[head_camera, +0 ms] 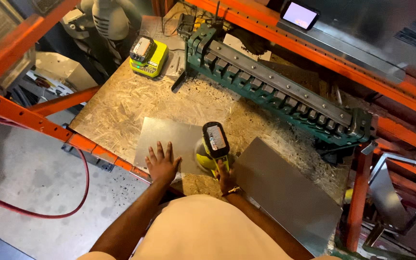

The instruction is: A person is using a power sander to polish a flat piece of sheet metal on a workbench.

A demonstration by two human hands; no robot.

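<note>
Chipboard bench (121, 103) fills the orange rack. Left hand (161, 162), fingers spread, presses the sheet (167, 137); right hand (226, 178) grips the drill (214, 144), standing on the sheet at three o'clock. Unclamped, the sheet could spin and cut the palm.

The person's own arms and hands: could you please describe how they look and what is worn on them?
Both forearms are bare, with no sleeves reaching them and no gloves. The left hand shows no ring or band that I can make out. The right hand has a thin gold-coloured bracelet at the wrist. A pale peach garment covers the torso below.
</note>
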